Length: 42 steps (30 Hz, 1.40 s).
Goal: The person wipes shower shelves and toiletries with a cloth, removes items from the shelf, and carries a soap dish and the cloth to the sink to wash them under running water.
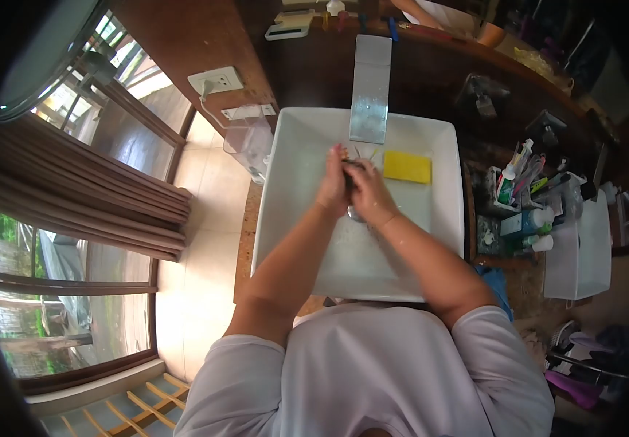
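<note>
Both of my hands meet over the white sink basin (298, 247), below the flat metal faucet (370, 87). My left hand (335, 182) and my right hand (369, 188) are closed around a small dark object (349, 172), mostly hidden between the fingers and too small to name. Thin strands of water show just beyond my fingertips. A yellow sponge (408, 167) lies in the basin to the right of my right hand, not touched. The metal drain (354, 213) shows partly below my hands.
Right of the basin, a dark tray holds toothpaste tubes and bottles (527, 222), with a white bin (578, 251) beyond. A clear plastic container (247, 140) stands at the left, near a wall outlet (215, 80) with a plugged cord. A mirror is behind the faucet.
</note>
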### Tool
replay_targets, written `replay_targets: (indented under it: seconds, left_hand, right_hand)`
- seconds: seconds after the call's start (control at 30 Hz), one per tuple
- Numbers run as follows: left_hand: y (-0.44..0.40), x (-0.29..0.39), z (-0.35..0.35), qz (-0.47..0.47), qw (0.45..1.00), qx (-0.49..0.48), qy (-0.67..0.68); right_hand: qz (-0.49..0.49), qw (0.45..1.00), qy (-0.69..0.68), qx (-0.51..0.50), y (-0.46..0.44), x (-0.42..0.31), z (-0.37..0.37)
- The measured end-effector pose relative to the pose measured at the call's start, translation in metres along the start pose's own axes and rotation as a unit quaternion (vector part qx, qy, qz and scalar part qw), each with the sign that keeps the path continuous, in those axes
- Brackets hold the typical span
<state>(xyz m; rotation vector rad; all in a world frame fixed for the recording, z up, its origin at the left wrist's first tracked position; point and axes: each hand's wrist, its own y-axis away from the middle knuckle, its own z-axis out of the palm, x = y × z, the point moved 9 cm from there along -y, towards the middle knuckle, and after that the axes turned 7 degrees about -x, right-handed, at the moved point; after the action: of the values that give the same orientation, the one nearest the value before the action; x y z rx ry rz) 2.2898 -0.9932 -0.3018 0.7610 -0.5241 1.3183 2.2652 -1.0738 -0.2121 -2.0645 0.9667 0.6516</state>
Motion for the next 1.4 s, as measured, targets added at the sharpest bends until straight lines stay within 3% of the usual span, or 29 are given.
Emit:
replay_targets:
  seconds: [0.07, 0.2, 0.3, 0.33, 0.43, 0.47, 0.57, 0.6, 0.7, 0.73, 0.87, 1.0, 1.1, 1.27, 1.4]
  left_hand:
    - [0.007, 0.008, 0.002, -0.009, 0.999, -0.015, 0.028]
    - [0.014, 0.017, 0.023, -0.034, 0.997, -0.062, 0.033]
    - [0.007, 0.016, 0.021, -0.041, 0.997, -0.072, 0.009]
    - [0.005, 0.016, 0.017, -0.036, 0.996, -0.076, 0.004]
    - [0.015, 0.023, 0.026, -0.049, 0.994, -0.097, -0.021]
    - [0.020, 0.022, 0.027, -0.096, 0.989, -0.095, -0.056]
    - [0.006, 0.014, 0.011, -0.031, 0.996, -0.068, -0.053]
    - [0.006, 0.016, 0.010, -0.039, 0.997, -0.056, -0.030]
    - [0.017, 0.017, 0.018, -0.090, 0.992, -0.089, -0.017]
    - [0.017, 0.015, 0.021, -0.096, 0.990, -0.103, -0.017]
    - [0.009, 0.008, 0.014, -0.079, 0.991, -0.081, -0.067]
    - [0.017, 0.018, 0.023, -0.092, 0.989, -0.083, -0.083]
    - [0.014, 0.017, 0.017, -0.077, 0.991, -0.062, -0.090]
    - [0.013, 0.012, 0.015, -0.098, 0.988, -0.085, -0.086]
    - [0.009, 0.015, 0.015, -0.069, 0.994, -0.059, -0.063]
  right_hand:
    - [-0.066, 0.998, -0.018, -0.005, -0.001, -0.017, 0.005]
    - [0.075, 0.994, 0.069, -0.031, -0.008, 0.036, -0.013]
    - [-0.063, 0.997, 0.048, 0.000, -0.008, -0.018, -0.008]
    - [-0.005, 0.999, 0.009, -0.046, -0.008, -0.018, -0.004]
    - [0.044, 0.992, 0.105, -0.046, -0.011, 0.031, -0.008]
    - [0.100, 0.985, 0.111, -0.090, -0.007, 0.049, -0.007]
    - [-0.015, 0.997, 0.022, -0.075, -0.012, 0.000, 0.000]
    - [0.032, 0.996, -0.012, -0.085, -0.010, -0.010, 0.003]
    - [0.014, 0.997, 0.019, -0.076, -0.014, 0.005, -0.005]
    - [0.074, 0.991, 0.050, -0.095, -0.014, 0.019, -0.010]
    - [-0.036, 0.992, 0.071, -0.101, -0.011, -0.012, 0.001]
    - [0.056, 0.995, 0.067, -0.052, -0.009, 0.031, -0.011]
    - [-0.045, 0.993, 0.036, -0.099, -0.012, -0.005, 0.000]
    - [0.039, 0.990, 0.096, -0.091, -0.011, 0.028, -0.005]
    - [-0.044, 0.993, 0.083, -0.069, -0.010, -0.013, -0.002]
